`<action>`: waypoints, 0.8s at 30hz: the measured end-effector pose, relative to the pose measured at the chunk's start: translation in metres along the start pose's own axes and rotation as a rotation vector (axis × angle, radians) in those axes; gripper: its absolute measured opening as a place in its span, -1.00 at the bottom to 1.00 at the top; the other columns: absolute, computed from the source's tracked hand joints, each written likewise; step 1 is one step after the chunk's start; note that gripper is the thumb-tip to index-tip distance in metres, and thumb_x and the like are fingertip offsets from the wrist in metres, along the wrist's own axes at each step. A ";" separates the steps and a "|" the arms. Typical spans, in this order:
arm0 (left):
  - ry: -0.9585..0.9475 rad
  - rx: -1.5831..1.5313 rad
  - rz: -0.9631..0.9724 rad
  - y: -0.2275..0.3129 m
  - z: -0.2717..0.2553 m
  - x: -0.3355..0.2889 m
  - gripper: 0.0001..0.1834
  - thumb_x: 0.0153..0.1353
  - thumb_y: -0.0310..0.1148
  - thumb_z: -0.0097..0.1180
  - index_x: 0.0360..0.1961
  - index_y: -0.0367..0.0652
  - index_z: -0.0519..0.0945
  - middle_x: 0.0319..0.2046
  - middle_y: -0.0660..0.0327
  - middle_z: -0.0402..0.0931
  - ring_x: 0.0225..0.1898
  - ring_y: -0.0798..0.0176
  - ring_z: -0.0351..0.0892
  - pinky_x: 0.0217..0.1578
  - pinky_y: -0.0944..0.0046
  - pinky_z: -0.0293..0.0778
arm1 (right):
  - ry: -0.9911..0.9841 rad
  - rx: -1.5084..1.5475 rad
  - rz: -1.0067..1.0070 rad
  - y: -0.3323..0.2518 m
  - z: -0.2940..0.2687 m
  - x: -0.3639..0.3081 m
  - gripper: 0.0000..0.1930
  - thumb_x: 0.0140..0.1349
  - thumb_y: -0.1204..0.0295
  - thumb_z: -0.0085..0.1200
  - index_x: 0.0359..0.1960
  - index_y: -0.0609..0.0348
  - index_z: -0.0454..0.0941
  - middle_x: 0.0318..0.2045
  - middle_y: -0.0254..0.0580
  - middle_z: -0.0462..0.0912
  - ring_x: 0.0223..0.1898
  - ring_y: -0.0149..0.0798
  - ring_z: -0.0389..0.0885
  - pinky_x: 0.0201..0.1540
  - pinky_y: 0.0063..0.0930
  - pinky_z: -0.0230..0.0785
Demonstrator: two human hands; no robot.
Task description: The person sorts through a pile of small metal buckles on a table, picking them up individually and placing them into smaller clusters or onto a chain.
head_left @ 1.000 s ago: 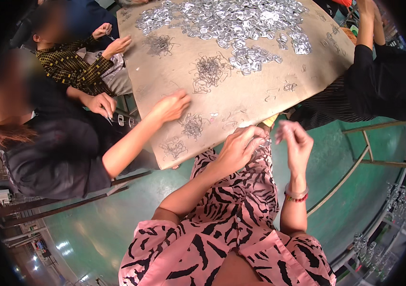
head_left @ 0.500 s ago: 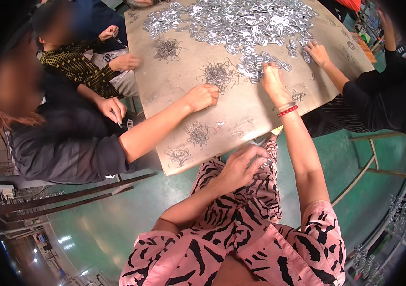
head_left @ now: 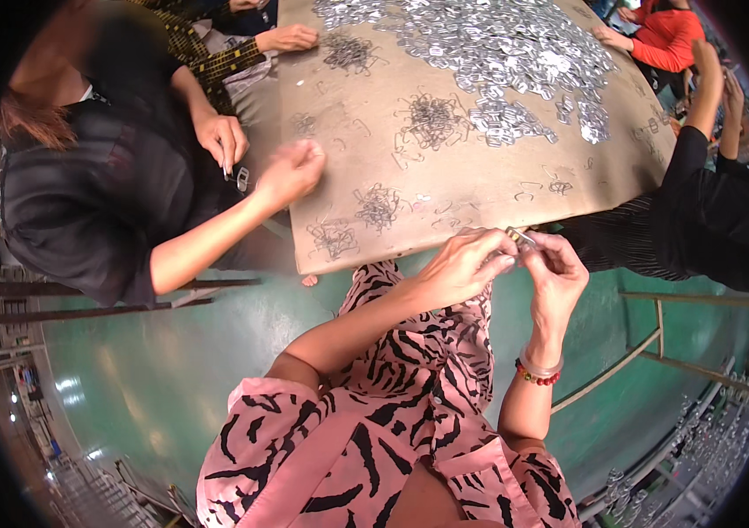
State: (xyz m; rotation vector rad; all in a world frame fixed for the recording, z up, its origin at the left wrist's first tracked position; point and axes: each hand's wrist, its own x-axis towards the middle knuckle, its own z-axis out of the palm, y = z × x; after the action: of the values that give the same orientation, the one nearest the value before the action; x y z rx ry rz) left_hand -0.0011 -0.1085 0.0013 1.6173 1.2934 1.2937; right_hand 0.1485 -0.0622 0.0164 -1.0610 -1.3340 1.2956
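Observation:
Just off the near table edge, my two hands meet at the fingertips. A small silver metal buckle shows between them, partly hidden by the fingers. My right hand pinches it between thumb and fingers. Fingers bent and closed, my left hand presses up to the same spot; what it holds is hidden. Beyond them on the table lies a big pile of silver metal buckles. Nearer sits a tangled heap of thin bent wire hooks, with a smaller wire heap closer to me.
The brown-covered table has its near edge just past my hands. A person in black works close on the left, one hand over the table corner. Another in black sits at the right. A metal frame stands on the green floor.
My right hand has drawn back from the buckle pile to my left hand, bringing a buckle. My left hand has risen slightly to meet it. The left neighbour's hand has withdrawn from the wire heap.

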 end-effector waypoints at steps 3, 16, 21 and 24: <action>0.016 0.032 0.042 -0.002 0.006 -0.001 -0.90 0.17 -0.44 0.05 -0.31 -0.21 0.47 -0.36 0.08 0.52 -0.30 0.02 0.53 -0.25 0.16 0.41 | 0.017 0.028 -0.050 -0.002 0.003 -0.007 -0.82 -0.01 0.75 0.11 -0.33 0.36 0.56 -0.40 -0.27 0.60 -0.41 -0.54 0.52 -0.33 -0.72 0.40; 0.107 0.267 -0.039 -0.057 -0.049 0.005 -0.77 0.16 -0.31 0.07 -0.19 -0.20 0.52 -0.22 0.07 0.51 -0.14 0.06 0.48 -0.10 0.16 0.38 | 0.028 0.323 0.044 0.005 0.003 -0.010 -0.83 0.01 0.81 -0.03 -0.35 0.39 0.50 -0.41 -0.19 0.49 -0.55 -0.44 0.41 -0.52 -0.57 0.34; 0.167 0.551 -0.257 -0.120 -0.115 0.048 -0.87 0.09 -0.42 0.07 -0.38 -0.23 0.61 -0.36 0.05 0.55 -0.18 0.05 0.50 -0.15 0.15 0.41 | 0.018 0.313 0.048 0.006 -0.005 -0.007 -0.82 0.01 0.81 -0.04 -0.35 0.39 0.50 -0.41 -0.19 0.48 -0.55 -0.44 0.40 -0.51 -0.58 0.33; 0.058 0.843 -0.094 -0.142 -0.118 0.058 -0.87 0.04 -0.44 0.09 -0.42 -0.26 0.60 -0.39 0.03 0.51 -0.24 -0.03 0.49 -0.19 0.08 0.42 | 0.027 0.307 0.048 0.008 -0.008 -0.007 -0.83 0.01 0.80 -0.03 -0.35 0.38 0.50 -0.41 -0.20 0.48 -0.55 -0.43 0.41 -0.50 -0.58 0.33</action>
State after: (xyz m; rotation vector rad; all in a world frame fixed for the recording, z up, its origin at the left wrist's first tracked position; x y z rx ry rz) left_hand -0.1536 -0.0226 -0.0818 2.0212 2.0954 0.7597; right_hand 0.1576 -0.0677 0.0076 -0.8964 -1.0534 1.4617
